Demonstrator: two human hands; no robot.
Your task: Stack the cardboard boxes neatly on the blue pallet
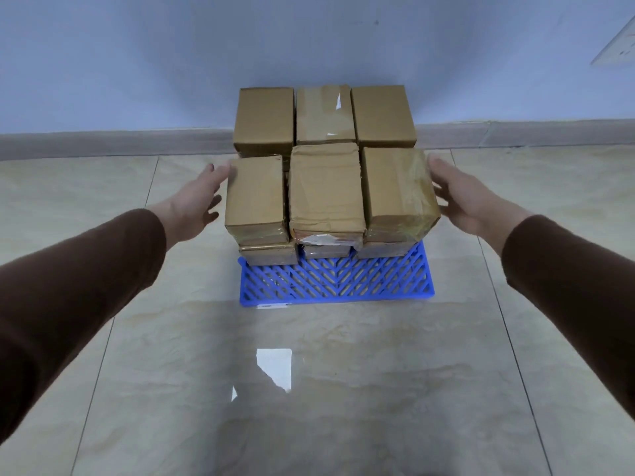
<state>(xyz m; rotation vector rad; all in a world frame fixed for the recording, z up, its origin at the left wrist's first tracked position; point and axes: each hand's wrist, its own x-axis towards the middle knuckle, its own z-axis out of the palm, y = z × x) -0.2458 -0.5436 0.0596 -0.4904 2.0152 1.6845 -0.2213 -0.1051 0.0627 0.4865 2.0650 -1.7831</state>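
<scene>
While the cardboard boxes [325,187] sit stacked on the blue pallet [338,281] (its near strip bare), the left hand [197,201] and right hand [462,197] press flat, fingers spread, against the stack's opposite sides.

No text, brand, number or sign can be read anywhere. The small white label [273,306] on the front edge of the blue plastic lattice pallet [338,281], at about 7 o'clock, is too blurred to read.
</scene>
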